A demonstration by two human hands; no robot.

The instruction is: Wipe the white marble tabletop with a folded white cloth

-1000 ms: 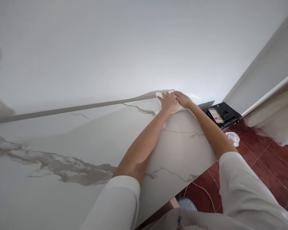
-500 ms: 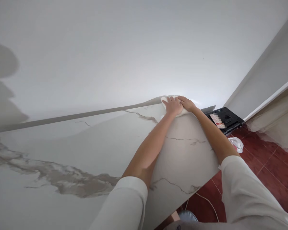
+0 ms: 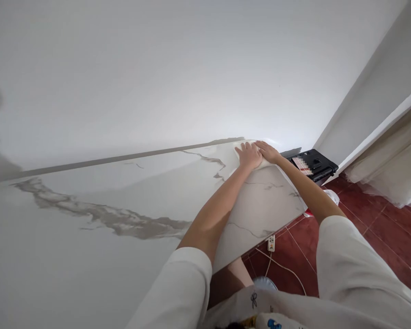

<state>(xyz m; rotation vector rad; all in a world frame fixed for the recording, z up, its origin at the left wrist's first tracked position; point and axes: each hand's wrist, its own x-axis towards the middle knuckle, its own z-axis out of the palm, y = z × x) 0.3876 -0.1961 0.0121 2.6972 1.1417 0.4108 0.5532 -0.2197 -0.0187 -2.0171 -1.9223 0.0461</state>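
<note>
A white cloth lies bunched at the far end of a marble-patterned tabletop, close to the wall. My left hand presses down on the cloth from above, its fingers spread and pointing to the wall. Beside it, my right hand rests flat on the same cloth, fingers stretched out to the left and nearly touching the left hand. Much of the cloth is hidden beneath both hands.
A white wall rises behind the table. Past its right end are a black case and a white bag. A power strip with a cord lies on the red tiled floor, and a curtain hangs at right.
The camera view has shifted, bringing the power strip into sight. Both hands stay on the cloth near the far end, with the left hand's fingers now flatter and more spread.
</note>
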